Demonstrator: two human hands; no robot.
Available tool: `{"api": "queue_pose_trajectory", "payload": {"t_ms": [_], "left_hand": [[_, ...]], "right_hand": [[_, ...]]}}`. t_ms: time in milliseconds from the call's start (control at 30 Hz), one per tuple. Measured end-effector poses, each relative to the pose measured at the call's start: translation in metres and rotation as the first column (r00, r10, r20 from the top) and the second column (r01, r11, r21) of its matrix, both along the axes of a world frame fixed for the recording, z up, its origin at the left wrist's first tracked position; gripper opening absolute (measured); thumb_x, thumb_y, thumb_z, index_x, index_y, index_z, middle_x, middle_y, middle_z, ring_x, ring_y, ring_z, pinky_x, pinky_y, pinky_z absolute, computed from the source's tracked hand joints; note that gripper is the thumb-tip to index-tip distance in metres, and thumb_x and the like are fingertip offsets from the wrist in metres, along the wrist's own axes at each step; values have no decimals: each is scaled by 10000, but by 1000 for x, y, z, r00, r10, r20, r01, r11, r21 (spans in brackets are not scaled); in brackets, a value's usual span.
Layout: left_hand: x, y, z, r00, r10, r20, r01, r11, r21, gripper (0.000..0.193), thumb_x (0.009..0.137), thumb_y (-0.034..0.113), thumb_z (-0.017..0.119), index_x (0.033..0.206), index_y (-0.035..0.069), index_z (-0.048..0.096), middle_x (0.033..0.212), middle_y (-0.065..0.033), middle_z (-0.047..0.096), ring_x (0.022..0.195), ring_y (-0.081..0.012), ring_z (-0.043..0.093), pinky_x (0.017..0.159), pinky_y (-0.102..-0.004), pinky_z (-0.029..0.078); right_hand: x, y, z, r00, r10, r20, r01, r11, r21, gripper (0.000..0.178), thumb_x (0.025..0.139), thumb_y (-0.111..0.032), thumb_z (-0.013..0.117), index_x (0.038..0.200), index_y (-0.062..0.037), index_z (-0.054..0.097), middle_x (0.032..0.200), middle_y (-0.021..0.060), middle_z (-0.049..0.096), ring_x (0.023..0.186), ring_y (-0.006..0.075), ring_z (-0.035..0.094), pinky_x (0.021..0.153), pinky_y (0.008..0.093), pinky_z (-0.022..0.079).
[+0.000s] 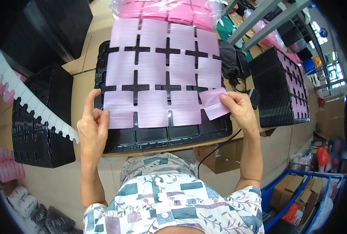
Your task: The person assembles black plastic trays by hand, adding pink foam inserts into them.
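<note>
A thin pink foam sheet (154, 108) with rows of square flaps and cross-shaped cutouts lies over a black plastic tray (152, 135). The tray's compartments show through the cutouts and along its near edge. My right hand (240, 109) pinches the near right flap between thumb and fingers, and that flap is lifted and twisted. At the near left corner is my left hand (93, 123), its index finger stretched up along the tray's left side. The left thumb is at the sheet's left edge, and the other fingers are curled beneath, partly hidden.
More pink foam sheets in a clear plastic bag (167, 8) lie beyond the tray. Stacks of black trays stand left (42, 121) and right (277, 93); the right one shows pink foam. A black cable (220, 145) crosses the table edge above an open cardboard box (220, 158).
</note>
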State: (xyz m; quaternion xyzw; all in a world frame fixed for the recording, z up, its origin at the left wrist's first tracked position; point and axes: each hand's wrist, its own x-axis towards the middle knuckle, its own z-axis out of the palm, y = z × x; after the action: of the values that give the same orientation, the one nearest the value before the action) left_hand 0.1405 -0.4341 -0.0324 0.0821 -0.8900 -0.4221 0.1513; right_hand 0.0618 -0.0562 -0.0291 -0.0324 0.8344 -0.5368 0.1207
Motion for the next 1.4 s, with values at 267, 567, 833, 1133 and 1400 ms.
{"api": "queue_pose_trajectory", "payload": {"t_ms": [267, 567, 833, 1133, 1400], "left_hand": [[16, 1, -2, 998, -48, 33, 54, 980, -193, 223, 882, -7, 615, 1096, 29, 663, 570, -84, 491, 477, -142, 450, 484, -292, 381], [14, -24, -2, 990, -120, 74, 80, 910, 407, 173, 919, 5, 617, 1085, -14, 664, 634, 97, 354, 540, -16, 307, 488, -203, 237], [24, -10, -1, 989, -78, 127, 76, 997, 19, 172, 892, -12, 632, 1057, 2, 682, 615, 49, 425, 540, -26, 381, 483, -212, 299], [25, -4, -1, 994, -40, 102, 62, 973, -221, 218, 854, 1, 673, 1068, 43, 688, 612, -46, 507, 520, -104, 459, 498, -262, 390], [23, 3, -5, 998, 0, 61, 16, 966, -258, 265, 789, -26, 681, 1049, 25, 664, 655, -128, 582, 544, -208, 569, 532, -324, 459]], "right_hand": [[17, -4, 4, 984, -93, -155, 121, 976, 182, 224, 870, -104, 665, 1026, 53, 628, 640, 46, 650, 574, 75, 571, 553, 259, 452], [33, -21, 18, 944, -115, -310, 226, 909, 352, 277, 850, -91, 655, 1083, 48, 599, 607, 125, 641, 517, 189, 619, 539, 314, 471], [44, -25, -1, 903, -26, -428, 263, 822, 506, 212, 819, -89, 681, 1010, -14, 627, 578, 84, 619, 506, 245, 620, 502, 348, 461], [46, -31, -10, 842, 19, -539, 330, 773, 542, 151, 800, -71, 693, 945, -58, 655, 543, 42, 572, 472, 217, 587, 467, 340, 439], [49, -35, -17, 753, 47, -656, 414, 741, 528, 133, 814, -41, 675, 944, -63, 664, 600, 82, 606, 527, 233, 613, 508, 348, 468]]}}
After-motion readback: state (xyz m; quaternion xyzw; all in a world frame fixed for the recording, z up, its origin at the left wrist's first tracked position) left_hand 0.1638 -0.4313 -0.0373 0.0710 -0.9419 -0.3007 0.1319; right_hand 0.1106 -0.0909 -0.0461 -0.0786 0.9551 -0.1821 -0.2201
